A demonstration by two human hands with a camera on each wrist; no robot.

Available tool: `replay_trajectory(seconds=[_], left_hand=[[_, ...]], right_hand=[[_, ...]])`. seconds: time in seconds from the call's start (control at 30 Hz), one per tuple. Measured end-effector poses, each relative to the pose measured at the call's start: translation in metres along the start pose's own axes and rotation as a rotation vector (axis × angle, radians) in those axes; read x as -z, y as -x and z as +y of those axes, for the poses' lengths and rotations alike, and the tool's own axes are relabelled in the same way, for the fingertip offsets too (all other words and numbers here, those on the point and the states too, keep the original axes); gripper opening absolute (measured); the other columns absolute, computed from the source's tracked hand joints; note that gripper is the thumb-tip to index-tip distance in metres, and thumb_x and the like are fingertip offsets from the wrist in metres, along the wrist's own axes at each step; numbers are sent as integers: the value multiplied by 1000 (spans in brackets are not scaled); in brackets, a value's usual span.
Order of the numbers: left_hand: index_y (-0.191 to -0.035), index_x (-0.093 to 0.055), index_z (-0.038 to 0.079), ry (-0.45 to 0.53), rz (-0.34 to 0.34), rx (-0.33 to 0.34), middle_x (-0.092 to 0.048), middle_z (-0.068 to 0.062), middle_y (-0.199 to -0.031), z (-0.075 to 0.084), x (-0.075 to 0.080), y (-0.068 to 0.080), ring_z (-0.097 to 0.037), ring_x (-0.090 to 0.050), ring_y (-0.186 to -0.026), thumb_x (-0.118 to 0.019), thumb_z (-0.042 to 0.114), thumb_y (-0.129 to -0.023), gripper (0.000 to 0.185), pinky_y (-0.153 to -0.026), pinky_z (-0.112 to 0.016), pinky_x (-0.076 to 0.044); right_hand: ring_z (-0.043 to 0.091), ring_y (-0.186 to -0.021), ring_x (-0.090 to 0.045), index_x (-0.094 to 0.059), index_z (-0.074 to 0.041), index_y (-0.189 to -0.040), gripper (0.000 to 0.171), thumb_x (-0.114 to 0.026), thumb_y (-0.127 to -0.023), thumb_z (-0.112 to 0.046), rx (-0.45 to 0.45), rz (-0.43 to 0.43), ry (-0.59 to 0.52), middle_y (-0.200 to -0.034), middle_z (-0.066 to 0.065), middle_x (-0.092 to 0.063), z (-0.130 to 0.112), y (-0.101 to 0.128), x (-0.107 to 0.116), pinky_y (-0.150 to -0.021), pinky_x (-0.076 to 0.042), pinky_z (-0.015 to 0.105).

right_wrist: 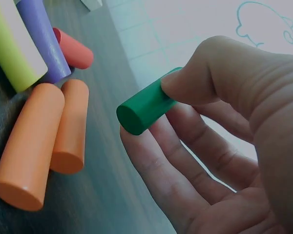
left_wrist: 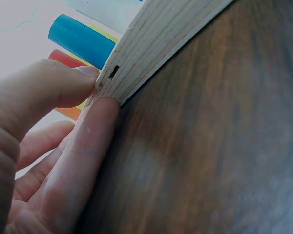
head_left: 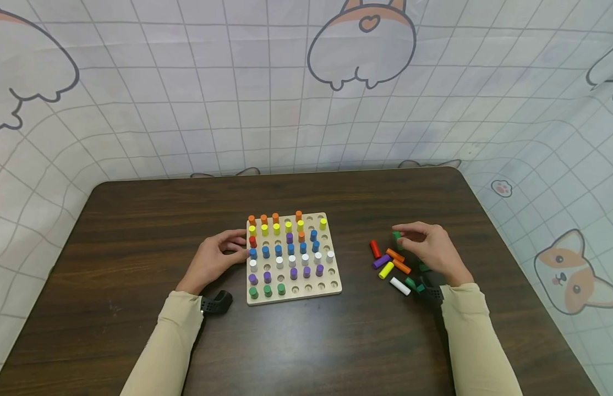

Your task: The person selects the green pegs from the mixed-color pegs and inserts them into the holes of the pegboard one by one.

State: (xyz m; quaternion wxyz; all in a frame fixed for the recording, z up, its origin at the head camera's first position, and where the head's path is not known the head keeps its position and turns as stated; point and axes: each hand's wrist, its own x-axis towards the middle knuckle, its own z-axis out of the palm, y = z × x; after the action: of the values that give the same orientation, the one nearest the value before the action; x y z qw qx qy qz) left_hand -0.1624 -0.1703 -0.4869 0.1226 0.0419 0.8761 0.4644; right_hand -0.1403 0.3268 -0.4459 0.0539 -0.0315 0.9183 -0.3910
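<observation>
- Dark brown wooden table (head_left: 138,231) is carrying everything; both forearms in beige sleeves are reaching in from the near edge.
- Square pale plywood pegboard (head_left: 336,287) is lying flat mid-table, w/ upright coloured cylinder pegs filling most holes; near-right holes are sitting open.
- Left hand (head_left: 214,261) is resting on the table at the board's left edge, forearm angling in from lower left. Fingers are lying fairly straight, thumb and a fingertip (left_wrist: 105,105) pressing against the board's layered side, nothing pinched.
- Right hand (head_left: 430,247) is hovering over the loose pegs right of the board, well apart from it, wrist raised a bit.
- Loose pegs, lying flat by that hand: two orange wooden pegs (right_wrist: 44,141) side by side, touching; purple, yellow, red, white, green nearby.
- Small green wooden cylinder peg (right_wrist: 144,112) is being pinched betw. right thumb and fingers, off the table, other fingers loosely spread under it.
</observation>
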Motion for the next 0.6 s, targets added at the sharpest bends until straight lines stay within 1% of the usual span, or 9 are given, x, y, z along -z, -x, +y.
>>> replay_trajectory(seconds=[0.07,0.13,0.3,0.43,0.6], left_hand=[[-147,-57,17,-1,1,1,-69,-9,-127,0,0,0,-20,-69,-108,-77,37,-93,60,-104,-46,-53],[-147,-57,17,-2,0,0,-69,-9,-127,0,0,0,-21,-69,-108,-77,37,-93,60,-104,-46,-53],[-147,-57,17,-2,1,-4,-69,-9,-127,1,0,1,-21,-69,-108,-77,37,-93,60,-103,-46,-53],[-147,-57,17,1,3,-7,-69,-9,-127,0,0,0,-21,-69,-108,-77,38,-93,60,-103,-46,-53],[-146,-58,17,-1,3,-2,-69,-8,-126,0,0,0,-20,-70,-108,-77,37,-93,60,-103,-46,-53]], right_hand=[[5,-92,-70,-73,-15,-128,29,-68,-100,-20,0,-3,-14,-118,13,-76,0,0,-1,-75,-57,24],[4,-90,-70,-73,-14,-127,28,-68,-100,-19,6,-5,-25,-117,13,-76,-1,0,-1,-75,-57,24],[9,-91,-71,-71,-11,-126,27,-67,-101,-18,19,-21,-40,-115,13,-75,-2,-1,-3,-76,-58,25],[12,-93,-71,-70,-11,-125,26,-67,-101,-19,11,-27,-53,-116,12,-75,-3,-2,-5,-78,-58,25],[6,-93,-72,-69,-11,-127,29,-67,-101,-25,-10,-52,-117,-119,13,-76,-5,-1,-7,-78,-57,26]])
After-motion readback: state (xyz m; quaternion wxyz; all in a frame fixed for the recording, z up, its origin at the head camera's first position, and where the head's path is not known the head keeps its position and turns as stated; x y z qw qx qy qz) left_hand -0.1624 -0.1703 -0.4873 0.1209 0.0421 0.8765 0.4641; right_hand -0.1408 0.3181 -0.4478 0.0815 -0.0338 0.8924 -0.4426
